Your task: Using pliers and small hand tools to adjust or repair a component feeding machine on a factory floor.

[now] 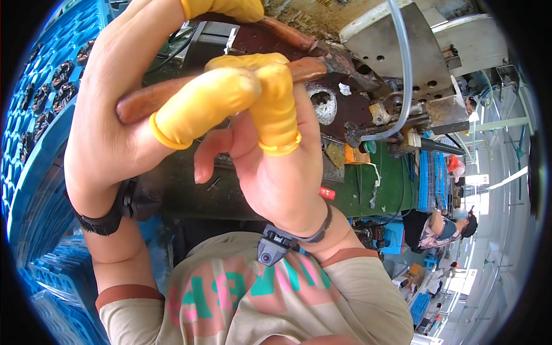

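Observation:
A plier-like tool with two brown handles [309,69] and a dark metal head [351,72] lies across the upper middle. My left hand [121,109] wraps round both handles. Its yellow-covered thumb presses on the near handle, whose end rests in the palm; its yellow-covered fingers curl over the far handle at the top edge. My right hand [279,144] grips the near handle further along with yellow-covered fingers, while one bare finger curls below. The tool's head reaches beside a metal fixture [397,106]; its tip is hard to make out.
Crumpled foil [323,108] rings a dark opening in the brown plate. A clear hose [406,69] arches before a steel plate [417,40]. On the green tabletop [376,181] stands an orange box [357,154]. Blue trays [29,172] with black parts line the left. Another person [440,227] is at far right.

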Tool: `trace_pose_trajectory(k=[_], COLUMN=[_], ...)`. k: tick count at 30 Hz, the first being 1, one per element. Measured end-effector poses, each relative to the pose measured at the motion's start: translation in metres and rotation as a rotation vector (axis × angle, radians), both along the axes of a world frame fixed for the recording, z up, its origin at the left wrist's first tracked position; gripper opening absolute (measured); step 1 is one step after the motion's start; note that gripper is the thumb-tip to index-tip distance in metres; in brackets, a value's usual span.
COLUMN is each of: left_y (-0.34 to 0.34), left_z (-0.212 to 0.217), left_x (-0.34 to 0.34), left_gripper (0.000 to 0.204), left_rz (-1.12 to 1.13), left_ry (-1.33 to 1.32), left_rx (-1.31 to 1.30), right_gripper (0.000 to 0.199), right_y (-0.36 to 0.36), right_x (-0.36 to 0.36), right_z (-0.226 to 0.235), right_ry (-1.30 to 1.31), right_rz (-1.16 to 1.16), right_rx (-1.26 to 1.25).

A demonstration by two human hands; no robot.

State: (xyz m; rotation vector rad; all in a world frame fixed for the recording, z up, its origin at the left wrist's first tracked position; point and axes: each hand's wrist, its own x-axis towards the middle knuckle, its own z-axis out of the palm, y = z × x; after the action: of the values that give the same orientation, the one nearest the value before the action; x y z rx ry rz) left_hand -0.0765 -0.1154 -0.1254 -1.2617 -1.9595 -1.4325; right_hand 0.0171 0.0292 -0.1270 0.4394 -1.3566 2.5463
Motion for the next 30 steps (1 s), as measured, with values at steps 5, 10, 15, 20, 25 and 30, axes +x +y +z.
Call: trace_pose_trajectory(k=[5,10,15,20,25,30], left_y=[-0.004,0.0,-0.002,-0.001,0.002,0.008], left_z=[0.016,0.025,0.02,0.022,0.033,0.036], left_x=[0.009,0.016,0.02,0.026,0.028,0.031], left_gripper=[0.07,0.065,0.061,0.06,0.057,0.056], left_rz=[-0.056,-0.049,0.007,-0.027,-0.042,-0.04], left_ry=[0.025,0.08,0.079,0.085,0.185,0.145], left_rx=[-0.085,-0.114,-0.122,-0.133,-0.112,-0.128], right_gripper=[0.035,0.035,0.044,0.051,0.056,0.042], right_y=[0.005,0.009,0.006,0.013,0.017,0.037], right_x=[0.005,0.01,0.022,0.024,0.026,0.052], right_z=[-0.003,0.0,0.012,0.009,0.014,0.01], right_ry=[-0.029,-0.015,-0.058,-0.101,-0.086,-0.061], right_rz=[0.074,0.115,0.01,0.02,0.025,-0.073], right_rx=[-0.017,-0.005,0.21,0.239,0.251,0.504])
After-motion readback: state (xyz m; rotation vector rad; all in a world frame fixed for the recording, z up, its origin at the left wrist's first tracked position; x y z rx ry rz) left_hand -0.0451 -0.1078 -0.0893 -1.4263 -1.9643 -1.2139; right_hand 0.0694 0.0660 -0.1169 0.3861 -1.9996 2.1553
